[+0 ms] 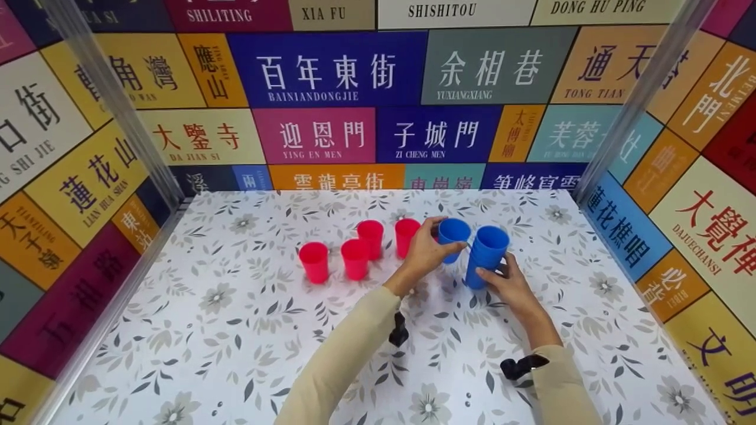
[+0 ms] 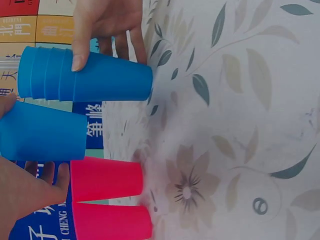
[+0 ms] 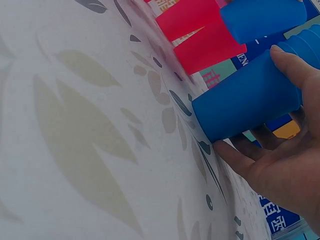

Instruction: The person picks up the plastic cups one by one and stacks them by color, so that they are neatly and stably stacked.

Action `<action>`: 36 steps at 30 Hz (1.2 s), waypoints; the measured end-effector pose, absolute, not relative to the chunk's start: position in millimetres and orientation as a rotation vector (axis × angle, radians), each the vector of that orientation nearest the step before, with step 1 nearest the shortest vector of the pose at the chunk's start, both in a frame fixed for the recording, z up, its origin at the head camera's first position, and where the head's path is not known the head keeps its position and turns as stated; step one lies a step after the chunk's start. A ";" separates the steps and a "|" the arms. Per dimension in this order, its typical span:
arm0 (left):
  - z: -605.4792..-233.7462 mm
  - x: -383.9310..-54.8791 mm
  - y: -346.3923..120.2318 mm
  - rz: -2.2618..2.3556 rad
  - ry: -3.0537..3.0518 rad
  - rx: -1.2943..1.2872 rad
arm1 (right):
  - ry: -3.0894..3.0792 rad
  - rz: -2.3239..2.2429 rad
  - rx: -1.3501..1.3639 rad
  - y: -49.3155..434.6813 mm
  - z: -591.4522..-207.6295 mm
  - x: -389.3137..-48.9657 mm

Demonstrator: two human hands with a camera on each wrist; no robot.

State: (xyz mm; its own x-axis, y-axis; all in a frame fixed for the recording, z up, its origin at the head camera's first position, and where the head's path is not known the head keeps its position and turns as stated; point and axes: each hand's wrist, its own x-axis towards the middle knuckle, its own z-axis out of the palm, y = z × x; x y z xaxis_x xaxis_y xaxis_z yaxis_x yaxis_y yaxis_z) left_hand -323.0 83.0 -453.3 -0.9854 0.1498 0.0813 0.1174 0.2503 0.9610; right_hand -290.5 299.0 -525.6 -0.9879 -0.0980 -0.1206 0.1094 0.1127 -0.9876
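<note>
My left hand (image 1: 423, 252) grips a single blue cup (image 2: 47, 131) between thumb and fingers. In the left wrist view its base hangs above the tabletop, higher than the bases around it. Close on its right stands a stack of nested blue cups (image 1: 488, 255), several rims showing one above another. My right hand (image 1: 515, 285) holds that stack low down, thumb in front and fingers round the far side. The stack's base is at the tabletop in the right wrist view (image 3: 245, 97). Behind the left hand, a red cup (image 1: 405, 236) is partly covered by its fingers.
More upright red cups stand to the left: one at the far left (image 1: 314, 263), one at the front (image 1: 355, 261) and one just behind it (image 1: 371, 233). A white floral cloth (image 1: 236, 330) covers the table. Panels with printed signs (image 1: 325, 71) enclose the back and sides.
</note>
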 end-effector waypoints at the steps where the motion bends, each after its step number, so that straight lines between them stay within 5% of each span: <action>1: -450.9 -323.9 82.7 1.887 2.476 0.277 | 2.218 -1.997 0.007 298.9 -525.6 -290.4; 36: -373.4 -324.2 114.3 1.941 2.382 0.479 | 2.247 -1.950 0.010 299.5 -522.4 -290.2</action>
State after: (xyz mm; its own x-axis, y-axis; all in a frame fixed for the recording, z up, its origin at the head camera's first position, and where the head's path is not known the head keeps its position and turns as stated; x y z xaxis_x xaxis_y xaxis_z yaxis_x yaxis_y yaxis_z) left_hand -324.2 114.3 -373.4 -0.9522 0.2555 0.1677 0.2158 0.1734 0.9609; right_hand -290.2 299.5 -522.4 -0.9861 -0.1034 -0.1299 0.1140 0.1470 -0.9825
